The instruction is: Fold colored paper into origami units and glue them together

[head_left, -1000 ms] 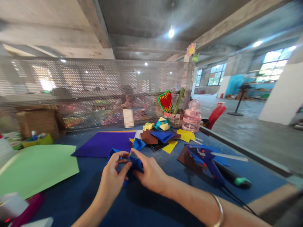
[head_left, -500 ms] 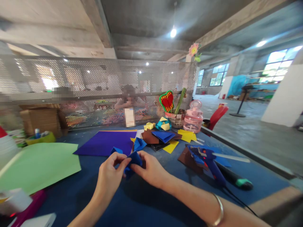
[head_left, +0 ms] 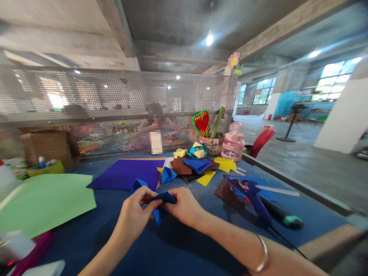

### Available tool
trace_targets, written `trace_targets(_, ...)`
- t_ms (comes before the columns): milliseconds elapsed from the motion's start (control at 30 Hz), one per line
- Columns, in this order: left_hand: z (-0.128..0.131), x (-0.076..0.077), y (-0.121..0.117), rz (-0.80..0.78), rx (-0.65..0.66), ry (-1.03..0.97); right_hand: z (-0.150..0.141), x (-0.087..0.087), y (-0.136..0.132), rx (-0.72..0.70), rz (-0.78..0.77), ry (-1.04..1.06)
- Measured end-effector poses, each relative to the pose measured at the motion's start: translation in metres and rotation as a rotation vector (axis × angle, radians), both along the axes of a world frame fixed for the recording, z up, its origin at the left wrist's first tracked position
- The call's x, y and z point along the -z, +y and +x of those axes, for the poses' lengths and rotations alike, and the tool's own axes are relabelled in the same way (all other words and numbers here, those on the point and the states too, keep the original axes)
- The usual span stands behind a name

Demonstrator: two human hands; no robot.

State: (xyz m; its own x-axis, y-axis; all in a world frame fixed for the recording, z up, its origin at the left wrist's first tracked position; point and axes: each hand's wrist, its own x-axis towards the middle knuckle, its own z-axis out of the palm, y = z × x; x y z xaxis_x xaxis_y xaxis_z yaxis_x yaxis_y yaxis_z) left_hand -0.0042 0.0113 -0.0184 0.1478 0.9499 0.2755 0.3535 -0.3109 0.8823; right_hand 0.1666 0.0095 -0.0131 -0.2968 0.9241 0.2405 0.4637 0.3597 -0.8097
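Between my two hands, above the near middle of the table, is a folded piece of blue paper [head_left: 163,197]. My left hand [head_left: 139,207] pinches its left side, thumb toward me. On the right side, my right hand [head_left: 184,205] grips the paper between thumb and fingers. Part of the blue paper hangs below the fingers, and some of it is hidden behind them. Another blue fold [head_left: 137,185] shows just behind my left hand; whether it joins the held piece I cannot tell. A small blue folded paper piece [head_left: 168,174] lies just beyond.
Purple sheets [head_left: 123,174] and a light green sheet [head_left: 48,203] lie left. Brown, yellow and blue papers [head_left: 197,165] are heaped beyond my hands. A glue gun [head_left: 254,199] with a cord lies right. A pink bottle [head_left: 233,142] and a basket [head_left: 212,145] stand before a mesh panel [head_left: 115,92].
The held blue paper has tipped from a raised, upright face to a flatter, edge-on position. Its lower flap hangs further down. Both hands keep their hold.
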Motion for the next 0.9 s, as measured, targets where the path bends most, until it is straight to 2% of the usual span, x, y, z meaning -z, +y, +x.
trace_targets(67, -0.003, -0.001, 0.001, 0.023, 0.048, 0.045, 0.0, 0.0, 0.0, -0.01, -0.005, -0.008)
trace_targets(167, -0.005, 0.0, 0.002, 0.038, 0.034, 0.089, -0.001, 0.001, 0.0, -0.016, 0.021, -0.028)
trace_targets(333, -0.005, 0.005, 0.004, -0.1, 0.01, 0.026, -0.001, -0.002, -0.001, 0.019, 0.141, -0.003)
trace_targets(400, -0.004, 0.004, 0.004, -0.153, 0.034, -0.019, 0.0, -0.004, -0.001, 0.019, 0.129, 0.001)
trace_targets(567, -0.002, -0.004, 0.004, -0.166, 0.057, -0.085, -0.002, -0.003, -0.001, 0.046, 0.076, 0.021)
trace_targets(667, -0.001, -0.006, 0.004, -0.279, 0.131, -0.152, -0.005, 0.0, -0.001, 0.084, 0.051, 0.063)
trace_targets(800, -0.003, -0.007, 0.006, -0.312, 0.158, -0.173, -0.005, -0.004, -0.001, -0.002, 0.038, 0.158)
trace_targets(900, -0.009, -0.01, 0.008, -0.382, 0.186, -0.079, 0.001, -0.014, -0.001, -0.151, 0.146, 0.25)
